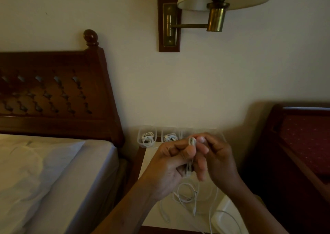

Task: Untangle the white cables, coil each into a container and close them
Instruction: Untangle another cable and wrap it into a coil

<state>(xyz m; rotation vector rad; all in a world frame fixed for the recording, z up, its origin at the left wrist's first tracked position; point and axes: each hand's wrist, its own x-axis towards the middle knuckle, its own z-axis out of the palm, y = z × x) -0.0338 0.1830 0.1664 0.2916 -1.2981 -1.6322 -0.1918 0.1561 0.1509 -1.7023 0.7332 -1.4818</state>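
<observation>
— Over the nightstand (180,219), both hands work one cable (192,141): the left hand (166,164) is curled round its bunched strands, and the right hand (219,158) pinches the top loop.
— And the rest?
— Its tail hangs toward the loose cables (185,192) lying below. Two containers (147,138) at the back hold coils; lids, I can't tell.
— Advice?
— Hold firm with the left, wind small even loops with the right, and draw the tail up slowly so it doesn't snag the tangle.
</observation>
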